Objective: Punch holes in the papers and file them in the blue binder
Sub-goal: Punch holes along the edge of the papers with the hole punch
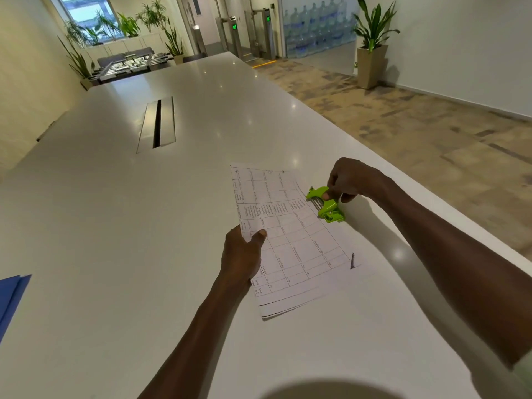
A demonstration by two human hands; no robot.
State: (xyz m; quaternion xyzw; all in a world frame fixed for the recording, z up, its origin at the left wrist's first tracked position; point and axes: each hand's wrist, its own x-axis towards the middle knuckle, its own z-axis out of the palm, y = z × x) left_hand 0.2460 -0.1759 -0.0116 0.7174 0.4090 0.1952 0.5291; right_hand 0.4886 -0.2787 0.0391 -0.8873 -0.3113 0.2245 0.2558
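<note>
A small stack of printed papers (290, 240) with table grids lies on the white table (144, 226). My left hand (243, 254) grips the stack's left edge, thumb on top. A green hole punch (326, 204) sits against the papers' right edge. My right hand (349, 180) holds the punch from above, fingers curled on its top. A corner of the blue binder (11, 298) shows at the far left edge of the table.
A metal cable slot (157, 123) is set into the table farther back. The table's right edge runs diagonally close to the punch, with carpeted floor beyond. A potted plant (371, 44) stands by the far wall.
</note>
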